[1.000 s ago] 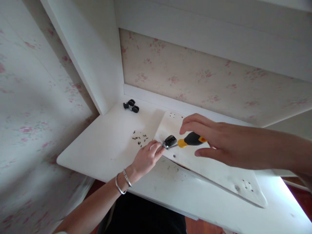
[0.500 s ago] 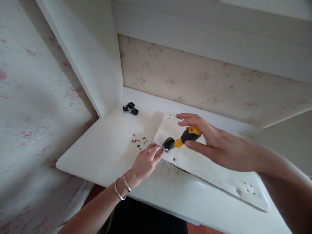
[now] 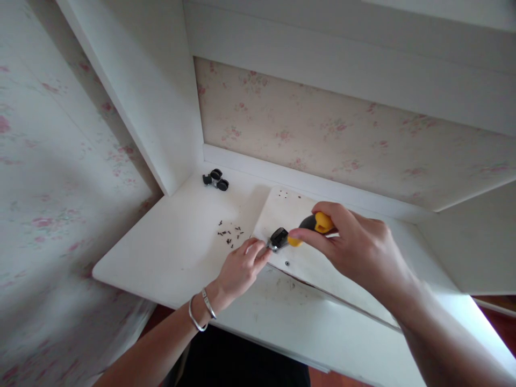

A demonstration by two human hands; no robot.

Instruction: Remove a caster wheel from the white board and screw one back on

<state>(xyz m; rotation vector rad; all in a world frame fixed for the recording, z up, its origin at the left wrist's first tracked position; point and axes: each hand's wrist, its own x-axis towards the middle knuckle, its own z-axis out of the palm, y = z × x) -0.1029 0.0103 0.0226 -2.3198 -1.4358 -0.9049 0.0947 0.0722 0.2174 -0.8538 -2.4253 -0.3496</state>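
Observation:
My right hand [image 3: 350, 236] is wrapped around the yellow and black handle of a screwdriver [image 3: 309, 222]. The tool slants down to the left, its tip meeting the base of a black caster wheel [image 3: 279, 237]. Fingers of my left hand [image 3: 245, 263] are closed on the caster's metal base, steadying it at the near left corner of a white board [image 3: 318, 269]. My left wrist carries two silver bangles. Exactly where the screwdriver's tip sits is too small to make out.
Several small dark screws [image 3: 229, 233] lie scattered left of the board. Farther back, a few loose casters [image 3: 216, 180] rest on the white desk [image 3: 169, 252]. A white side panel [image 3: 161, 107] and flowered wall stand behind. Dark scuffs mark the desk near the board's front edge.
My right hand has turned and closed more fully around the screwdriver handle, its fingers curling where they were spread before. My left hand and the caster have stayed put.

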